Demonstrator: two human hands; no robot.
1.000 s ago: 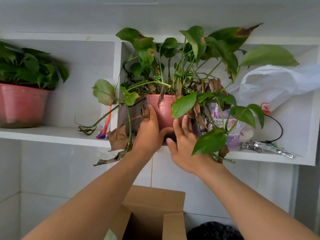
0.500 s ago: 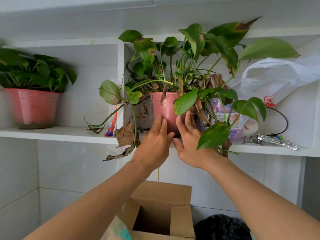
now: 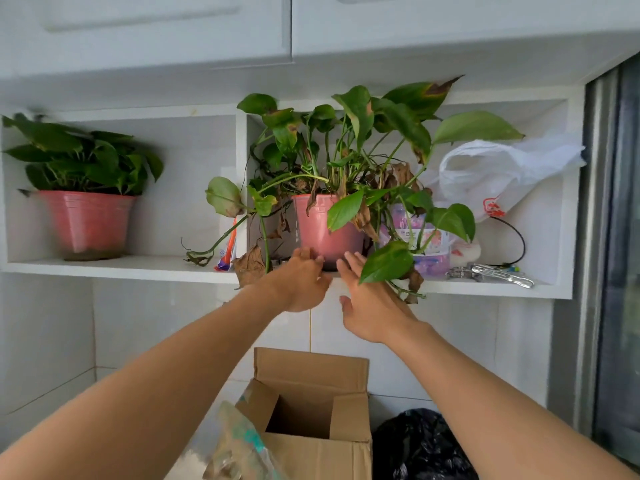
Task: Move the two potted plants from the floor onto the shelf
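On the shelf (image 3: 138, 268), both potted plants (image 3: 86, 220) (image 3: 329, 230) stand. Left hand (image 3: 301, 285) and right hand (image 3: 370, 306) hover open-fingered, empty, near the second pot, crowded by a purple tub (image 3: 426, 244) and plastic bag (image 3: 495, 171).

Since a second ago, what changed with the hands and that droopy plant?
Both hands let go of the pink plastic pot of trailing leaves and drew back: left hand still grazes its base, right hand hangs open below. The pot stays on the white shelf; the red pot is unmoved.
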